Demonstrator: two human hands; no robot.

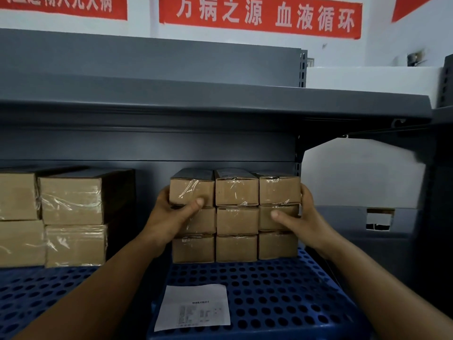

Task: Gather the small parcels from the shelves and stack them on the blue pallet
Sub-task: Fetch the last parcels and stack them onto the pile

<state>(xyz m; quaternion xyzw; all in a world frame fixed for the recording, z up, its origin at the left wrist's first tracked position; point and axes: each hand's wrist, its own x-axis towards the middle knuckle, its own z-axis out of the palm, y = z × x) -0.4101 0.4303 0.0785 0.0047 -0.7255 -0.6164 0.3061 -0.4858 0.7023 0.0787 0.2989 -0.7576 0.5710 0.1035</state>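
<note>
While clamping the three-by-three block of small parcels (pixel 236 214) on the blue pallet (pixel 282 290) from both sides, left hand (pixel 171 212) and right hand (pixel 301 217) each gripping an outer column, risking middle boxes slipping out if squeezed unevenly.

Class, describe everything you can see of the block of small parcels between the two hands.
The block of small parcels is nine brown cardboard boxes, three across and three high, ends facing the camera, sealed with shiny clear tape. It sits upright on the perforated blue pallet against the grey shelf back. The left hand grips its left side, the right hand its right, thumbs on the front faces.
</note>
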